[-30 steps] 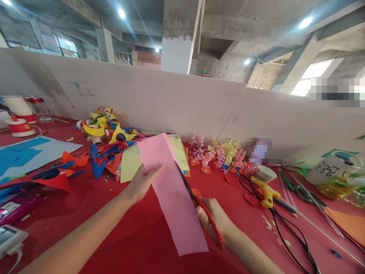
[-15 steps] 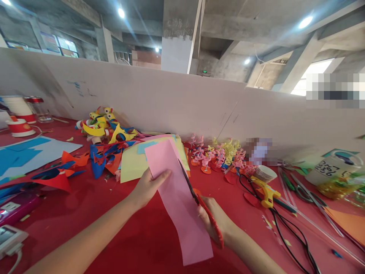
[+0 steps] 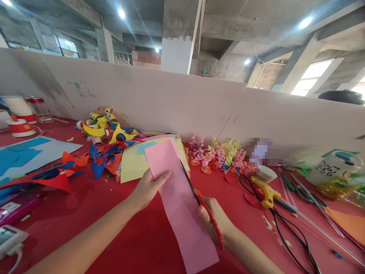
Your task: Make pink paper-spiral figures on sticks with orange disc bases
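Note:
A long strip of pink paper hangs slanting in front of me, its lower end towards my body. My left hand pinches its left edge, thumb on top and fingers underneath. In my right hand is a pair of red-handled scissors, the fingers wrapped in the handles. The dark blades lie along the right edge of the paper, pointing away from me; whether they are biting into it I cannot tell. Behind the strip lies a stack of coloured sheets, yellow on top.
Blue and orange paper cut-outs and yellow paper figures lie on the left. Small pink and yellow curled pieces stand behind. To the right are a yellow glue gun, dark scissors and black cables. A partition rises behind.
The lower end of the pink paper has swung slightly right and closer to me. Both hands and the scissors stay nearly in place. A head's top now shows beyond the partition at right.

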{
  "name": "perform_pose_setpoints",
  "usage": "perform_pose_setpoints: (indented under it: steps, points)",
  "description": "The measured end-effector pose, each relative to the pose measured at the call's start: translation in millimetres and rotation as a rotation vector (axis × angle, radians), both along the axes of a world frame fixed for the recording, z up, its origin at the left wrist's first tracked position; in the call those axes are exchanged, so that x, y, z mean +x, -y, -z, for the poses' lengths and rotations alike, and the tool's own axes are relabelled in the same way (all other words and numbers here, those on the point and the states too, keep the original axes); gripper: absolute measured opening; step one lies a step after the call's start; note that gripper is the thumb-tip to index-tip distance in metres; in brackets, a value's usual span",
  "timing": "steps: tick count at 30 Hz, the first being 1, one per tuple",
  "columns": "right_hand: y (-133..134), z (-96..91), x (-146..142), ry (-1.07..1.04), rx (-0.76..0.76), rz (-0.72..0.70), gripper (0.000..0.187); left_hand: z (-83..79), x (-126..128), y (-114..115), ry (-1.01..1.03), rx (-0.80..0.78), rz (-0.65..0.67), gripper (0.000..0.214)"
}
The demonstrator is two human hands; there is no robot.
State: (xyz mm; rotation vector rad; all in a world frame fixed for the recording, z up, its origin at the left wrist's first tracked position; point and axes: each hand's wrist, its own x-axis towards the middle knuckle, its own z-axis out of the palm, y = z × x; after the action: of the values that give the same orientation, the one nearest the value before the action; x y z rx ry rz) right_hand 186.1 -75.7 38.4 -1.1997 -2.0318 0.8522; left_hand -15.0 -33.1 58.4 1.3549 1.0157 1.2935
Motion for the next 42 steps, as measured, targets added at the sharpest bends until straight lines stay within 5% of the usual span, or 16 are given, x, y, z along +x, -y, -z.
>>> perform_pose_setpoints:
  steps: [16, 23, 28, 42]
  points:
    - [-2.4, 5.4, 2.5, -0.055, -0.098, 0.015, 0.059, -4.3, -1.0, 0.7, 0.111, -0.053, 0.069, 0.03]
    - [-1.2, 1.7, 1.7, 0.012, -0.053, -0.001, 0.057, -3.9, -5.5, -6.5, 0.19, -0.035, -0.077, 0.031]
    - [-0.8, -2.1, 2.3, 0.043, 0.051, -0.058, 0.06, 0.6, -5.5, -7.2, 0.114, -0.043, -0.082, 0.029]
    - [0.5, -9.1, 3.6, 0.006, 0.041, -0.048, 0.059, -1.1, -1.6, 0.7, -0.015, -0.028, 0.035, 0.025]
